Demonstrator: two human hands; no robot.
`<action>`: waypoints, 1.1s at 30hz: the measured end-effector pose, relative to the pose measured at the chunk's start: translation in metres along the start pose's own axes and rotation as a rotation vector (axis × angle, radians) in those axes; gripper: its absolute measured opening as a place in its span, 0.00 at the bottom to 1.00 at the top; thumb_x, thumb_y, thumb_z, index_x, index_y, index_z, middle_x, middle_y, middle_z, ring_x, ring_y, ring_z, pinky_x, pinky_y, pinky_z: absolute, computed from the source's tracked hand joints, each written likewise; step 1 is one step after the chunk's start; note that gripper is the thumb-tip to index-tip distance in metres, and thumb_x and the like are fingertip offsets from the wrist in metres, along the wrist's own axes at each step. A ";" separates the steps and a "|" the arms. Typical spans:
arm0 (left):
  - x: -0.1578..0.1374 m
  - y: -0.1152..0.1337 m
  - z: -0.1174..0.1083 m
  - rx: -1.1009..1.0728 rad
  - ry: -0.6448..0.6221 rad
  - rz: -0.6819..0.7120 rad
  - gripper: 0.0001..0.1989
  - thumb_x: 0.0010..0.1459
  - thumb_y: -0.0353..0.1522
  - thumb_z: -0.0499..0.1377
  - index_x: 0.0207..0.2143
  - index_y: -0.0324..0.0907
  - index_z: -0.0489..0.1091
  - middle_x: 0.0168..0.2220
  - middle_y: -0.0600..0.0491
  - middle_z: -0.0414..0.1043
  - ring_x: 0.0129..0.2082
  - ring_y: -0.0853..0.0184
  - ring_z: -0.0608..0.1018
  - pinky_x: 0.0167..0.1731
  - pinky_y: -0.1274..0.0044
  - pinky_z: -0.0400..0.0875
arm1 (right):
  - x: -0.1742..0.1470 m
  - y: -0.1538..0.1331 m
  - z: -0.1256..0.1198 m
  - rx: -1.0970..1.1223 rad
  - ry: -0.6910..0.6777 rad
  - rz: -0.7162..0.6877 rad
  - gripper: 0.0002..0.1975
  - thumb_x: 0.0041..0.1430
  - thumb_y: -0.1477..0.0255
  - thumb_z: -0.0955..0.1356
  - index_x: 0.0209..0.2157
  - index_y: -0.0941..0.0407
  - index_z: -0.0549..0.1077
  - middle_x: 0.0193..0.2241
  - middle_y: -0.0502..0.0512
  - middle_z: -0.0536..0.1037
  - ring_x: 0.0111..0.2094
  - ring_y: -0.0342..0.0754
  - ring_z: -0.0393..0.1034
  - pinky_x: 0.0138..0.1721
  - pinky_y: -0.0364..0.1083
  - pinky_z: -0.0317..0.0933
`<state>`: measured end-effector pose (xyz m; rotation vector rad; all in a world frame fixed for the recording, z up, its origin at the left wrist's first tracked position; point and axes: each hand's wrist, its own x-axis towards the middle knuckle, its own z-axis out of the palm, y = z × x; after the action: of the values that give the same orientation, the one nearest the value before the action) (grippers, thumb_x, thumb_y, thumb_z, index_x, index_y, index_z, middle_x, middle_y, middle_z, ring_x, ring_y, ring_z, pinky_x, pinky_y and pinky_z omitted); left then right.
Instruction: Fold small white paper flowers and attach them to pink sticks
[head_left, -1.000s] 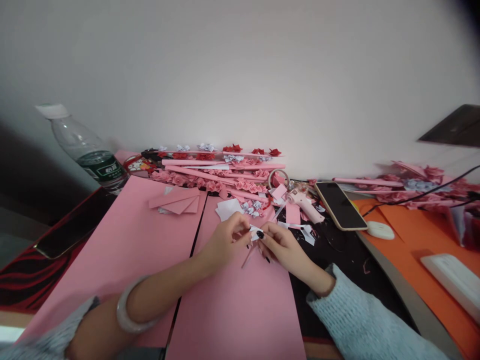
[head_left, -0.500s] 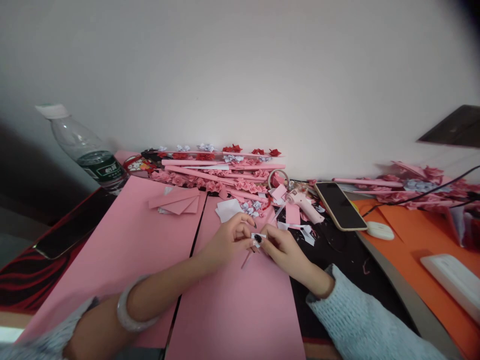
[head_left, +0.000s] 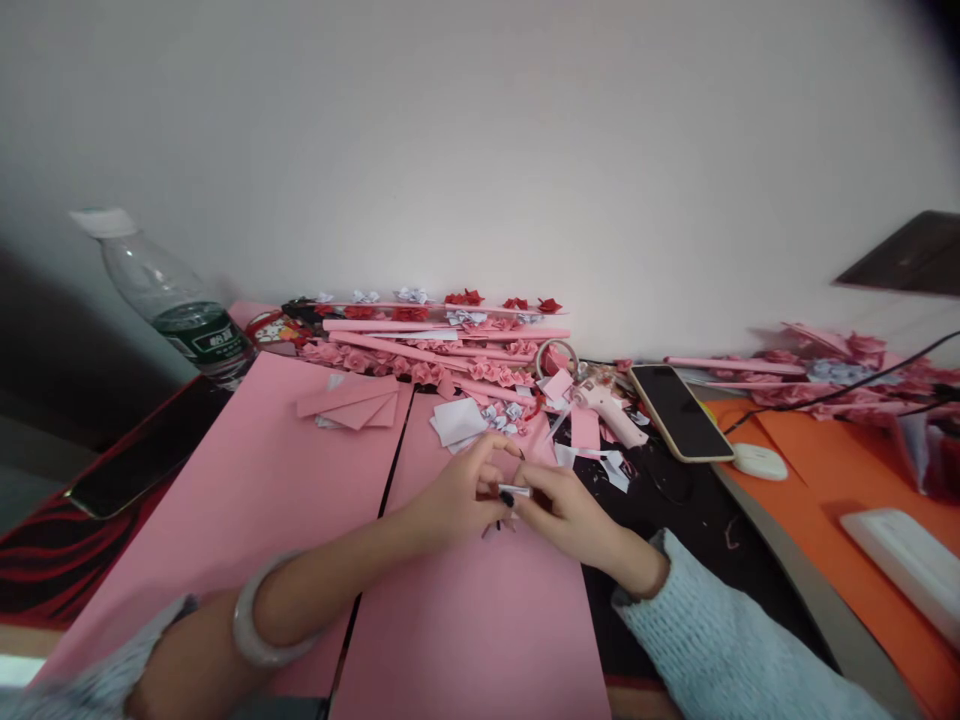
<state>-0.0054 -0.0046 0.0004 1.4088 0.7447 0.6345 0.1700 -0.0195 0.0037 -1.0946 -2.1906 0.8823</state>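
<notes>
Between my fingertips is a small piece of white paper (head_left: 515, 490), seen almost edge-on as a narrow strip. My left hand (head_left: 469, 492) pinches its left end, with the index finger arched above. From the other side my right hand (head_left: 559, 505) grips it between thumb and fingers. Both hands are above the pink sheet (head_left: 465, 630), and a thin stick-like thing (head_left: 489, 530) shows just below my fingers. Just behind my left hand lie white paper squares (head_left: 459, 420) and small white paper flowers (head_left: 504, 415).
Paper flowers and pink rolled tubes (head_left: 435, 350) are heaped along the wall. A pink glue gun (head_left: 611, 410), a tape roll (head_left: 556, 358) and a phone (head_left: 681, 412) sit right of them. A plastic bottle (head_left: 199, 330) stands left, near folded pink papers (head_left: 356, 402). Orange paper (head_left: 840, 480) is at right.
The white paper has turned from showing its face to nearly edge-on and sits slightly lower. My fingers have shifted round it, the left index finger now more arched. A white square behind looks shifted.
</notes>
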 end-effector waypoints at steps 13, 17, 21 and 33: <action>-0.004 -0.001 0.002 -0.057 -0.125 -0.011 0.30 0.49 0.22 0.56 0.53 0.47 0.53 0.25 0.58 0.68 0.24 0.67 0.77 0.23 0.78 0.69 | -0.001 -0.005 0.002 0.179 -0.120 -0.030 0.14 0.59 0.81 0.59 0.20 0.58 0.63 0.19 0.46 0.68 0.20 0.38 0.58 0.23 0.38 0.52; -0.002 0.002 0.000 -0.030 -0.055 -0.031 0.29 0.49 0.26 0.59 0.53 0.48 0.54 0.23 0.60 0.67 0.25 0.65 0.78 0.23 0.78 0.69 | 0.001 -0.004 -0.001 0.092 0.004 -0.017 0.14 0.58 0.79 0.60 0.19 0.57 0.58 0.16 0.44 0.58 0.19 0.38 0.51 0.21 0.39 0.47; 0.000 0.000 -0.002 -0.008 0.000 -0.052 0.30 0.47 0.28 0.62 0.53 0.47 0.57 0.19 0.61 0.65 0.22 0.65 0.77 0.20 0.79 0.69 | 0.001 -0.002 -0.003 0.049 0.050 0.002 0.16 0.57 0.79 0.60 0.17 0.56 0.54 0.15 0.43 0.54 0.18 0.38 0.49 0.20 0.39 0.44; 0.006 -0.004 -0.004 -0.134 0.187 -0.059 0.22 0.51 0.31 0.61 0.50 0.40 0.65 0.28 0.52 0.77 0.32 0.64 0.79 0.35 0.72 0.74 | 0.002 0.007 -0.003 0.117 0.364 0.046 0.09 0.60 0.77 0.61 0.40 0.56 0.70 0.33 0.54 0.74 0.30 0.44 0.67 0.31 0.42 0.61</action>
<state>-0.0045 0.0024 -0.0044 1.2114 0.8712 0.7632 0.1745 -0.0132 0.0011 -1.1516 -1.8011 0.7518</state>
